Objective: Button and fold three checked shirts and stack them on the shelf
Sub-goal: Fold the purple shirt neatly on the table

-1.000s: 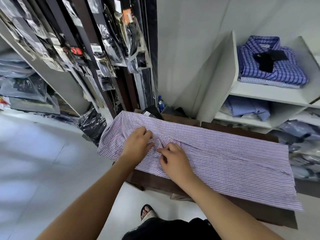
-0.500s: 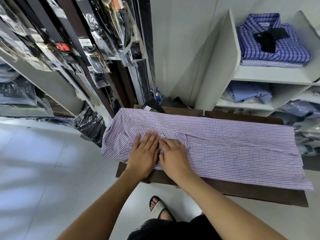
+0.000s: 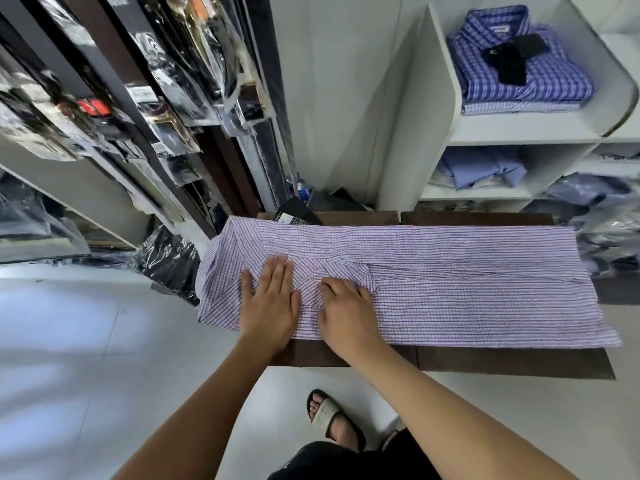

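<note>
A purple checked shirt [image 3: 450, 289] lies lengthwise across the dark brown bench [image 3: 519, 365], collar end at the left. My left hand [image 3: 270, 303] rests flat on its left part, fingers straight and together. My right hand [image 3: 346, 310] presses on the cloth just beside it, fingers bent over a crease. Neither hand grips anything. On the white shelf [image 3: 519, 131] at the upper right, a blue checked shirt [image 3: 519, 74] lies folded on top of a paler checked one [image 3: 519, 107], with a black tag on its front.
A lower shelf holds folded light blue shirts [image 3: 481, 168]. Racks of bagged belts and accessories [image 3: 156, 116] fill the left wall. Black plastic-wrapped goods [image 3: 169, 261] sit on the floor left of the bench. My sandalled foot [image 3: 329, 414] stands on the pale tiled floor below the bench.
Both hands went from pinching the cloth with curled fingers to lying flat on the shirt. The left hand has slid slightly left, away from the right hand. The view tilted up a little.
</note>
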